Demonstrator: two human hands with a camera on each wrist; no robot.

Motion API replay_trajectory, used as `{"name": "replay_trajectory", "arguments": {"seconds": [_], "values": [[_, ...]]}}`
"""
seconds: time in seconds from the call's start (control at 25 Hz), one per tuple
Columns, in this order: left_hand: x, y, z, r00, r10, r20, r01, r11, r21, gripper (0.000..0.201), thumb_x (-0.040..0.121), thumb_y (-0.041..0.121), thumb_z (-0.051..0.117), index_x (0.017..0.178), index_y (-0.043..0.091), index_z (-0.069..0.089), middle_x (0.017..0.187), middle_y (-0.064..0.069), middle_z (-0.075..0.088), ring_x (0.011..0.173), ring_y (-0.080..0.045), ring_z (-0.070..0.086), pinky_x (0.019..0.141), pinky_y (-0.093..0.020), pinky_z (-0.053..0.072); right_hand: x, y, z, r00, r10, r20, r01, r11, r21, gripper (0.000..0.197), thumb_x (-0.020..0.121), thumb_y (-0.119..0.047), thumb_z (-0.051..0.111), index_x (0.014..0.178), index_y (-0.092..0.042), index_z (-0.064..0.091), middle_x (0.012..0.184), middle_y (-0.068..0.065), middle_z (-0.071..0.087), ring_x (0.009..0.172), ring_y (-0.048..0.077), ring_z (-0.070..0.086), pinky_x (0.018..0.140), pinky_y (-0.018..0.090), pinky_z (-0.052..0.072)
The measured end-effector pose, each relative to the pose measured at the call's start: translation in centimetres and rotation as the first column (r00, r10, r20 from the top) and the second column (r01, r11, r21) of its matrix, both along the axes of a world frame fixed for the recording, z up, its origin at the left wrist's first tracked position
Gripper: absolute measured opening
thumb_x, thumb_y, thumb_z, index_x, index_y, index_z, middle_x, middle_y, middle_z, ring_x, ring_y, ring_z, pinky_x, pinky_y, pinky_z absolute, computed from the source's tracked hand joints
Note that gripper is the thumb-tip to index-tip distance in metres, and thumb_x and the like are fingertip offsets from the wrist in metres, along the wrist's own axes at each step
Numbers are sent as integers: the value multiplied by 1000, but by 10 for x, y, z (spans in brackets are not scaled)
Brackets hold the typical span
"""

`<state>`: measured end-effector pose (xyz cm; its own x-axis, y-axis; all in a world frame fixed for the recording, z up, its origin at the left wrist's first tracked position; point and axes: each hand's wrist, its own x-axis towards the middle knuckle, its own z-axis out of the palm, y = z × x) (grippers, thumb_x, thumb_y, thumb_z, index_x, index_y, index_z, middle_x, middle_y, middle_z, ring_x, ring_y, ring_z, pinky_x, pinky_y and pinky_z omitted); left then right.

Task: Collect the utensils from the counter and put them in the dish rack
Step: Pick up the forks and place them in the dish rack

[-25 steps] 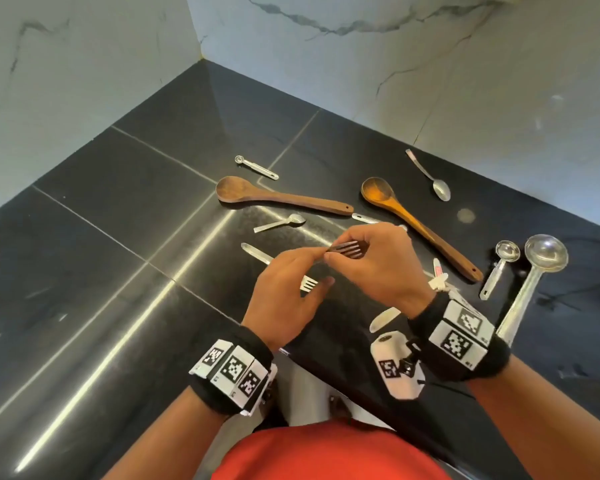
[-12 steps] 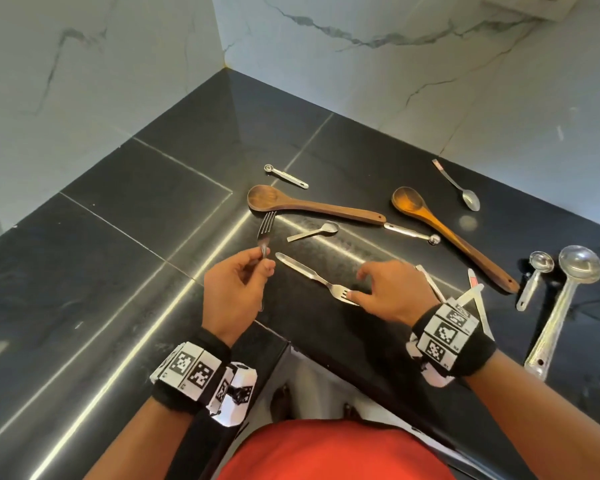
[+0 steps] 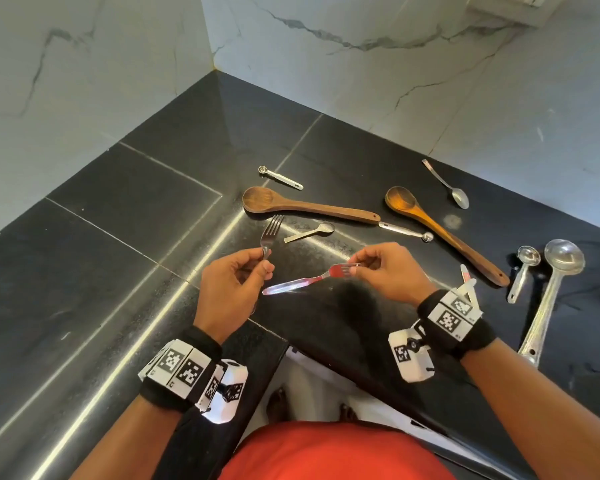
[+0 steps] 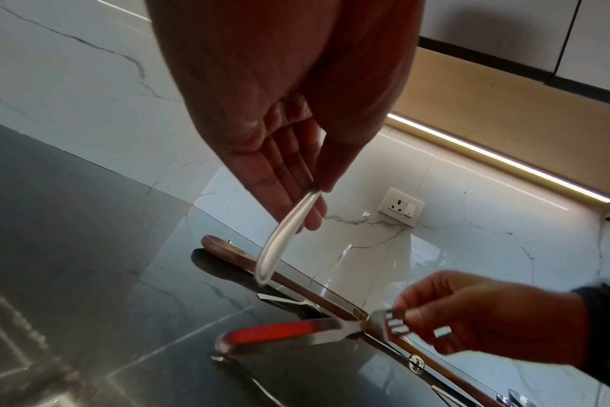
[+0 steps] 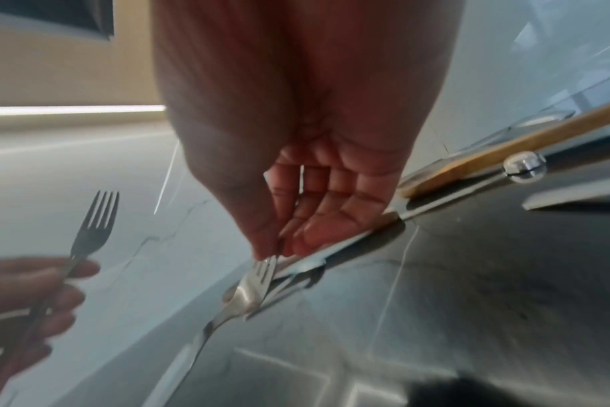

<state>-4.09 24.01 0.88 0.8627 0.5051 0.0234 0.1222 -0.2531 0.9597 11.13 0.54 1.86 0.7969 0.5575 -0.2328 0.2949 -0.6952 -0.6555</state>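
Two steel forks are held above the glossy black stone counter (image 3: 125, 258). First fork (image 3: 270, 233), slim, four tines pointing up and away, is pinched at the neck by the left hand (image 3: 234, 292), fingers curled. Second fork (image 3: 309, 280), flat polished handle, is pinched at the tine end by the right hand (image 3: 388, 271), handle angled down-left. Flat on the counter behind: dark wooden spoon (image 3: 302, 205), amber wooden spoon (image 3: 440, 230), small steel teaspoon (image 3: 314, 231), round-bowled steel ladle (image 3: 551, 292). White veined marble wall (image 3: 361, 64) is seen behind. Dish rack is not seen.
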Motion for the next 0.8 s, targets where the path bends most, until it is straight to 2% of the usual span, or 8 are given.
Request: {"name": "replay_trajectory", "arguments": {"seconds": [0.04,0.12,0.2,0.32,0.44,0.56,0.8], "values": [[1,-2,0,1000,-23,0,23,1000,2,24,89,6,69,111,14,72,88,-1,78,81,-14,76,82,-38,62,2,0,11,999,50,14,-51,998,48,8,87,-20,74,93,-23,78,81,-4,74,75,13,67,74,35,57],[1,-9,0,997,-83,-9,83,996,13,22,89,8,70,107,20,72,85,2,78,78,-10,75,77,-35,61,0,4,29,983,172,64,-179,978,111,7,87,-19,75,92,-23,78,82,-7,73,76,11,66,71,27,55],[1,-21,0,990,-141,-14,142,989,36,19,89,9,70,104,20,74,81,5,76,74,-6,73,70,-30,59,-6,13,39,960,261,105,-274,951,145,5,87,-20,75,91,-23,77,84,-10,72,79,8,66,70,21,52],[1,-39,2,973,-230,-11,230,972,49,20,91,10,67,107,17,75,87,5,78,80,-6,73,75,-27,60,-14,25,40,936,318,148,-342,923,178,7,87,-23,74,94,-23,76,88,-10,71,82,9,65,72,26,54],[1,-46,3,971,-239,-14,237,969,-72,23,94,9,62,110,20,74,95,5,78,85,-11,75,79,-32,61,-19,29,37,947,264,184,-304,921,244,9,89,-22,72,96,-20,76,91,-7,71,84,9,65,74,32,56],[-1,-47,0,970,-239,-31,235,967,-102,20,92,12,66,106,23,75,93,5,78,86,-12,75,81,-36,61,-24,31,33,958,184,220,-250,912,327,10,89,-18,73,97,-15,76,91,-4,72,83,11,67,75,33,57],[4,-49,-4,970,-235,-64,219,958,-187,19,87,11,73,104,18,76,92,0,79,88,-15,76,86,-39,61,-25,36,22,970,-18,243,-89,901,424,12,87,-17,75,98,-12,76,88,-3,71,76,12,66,69,34,57]]}}
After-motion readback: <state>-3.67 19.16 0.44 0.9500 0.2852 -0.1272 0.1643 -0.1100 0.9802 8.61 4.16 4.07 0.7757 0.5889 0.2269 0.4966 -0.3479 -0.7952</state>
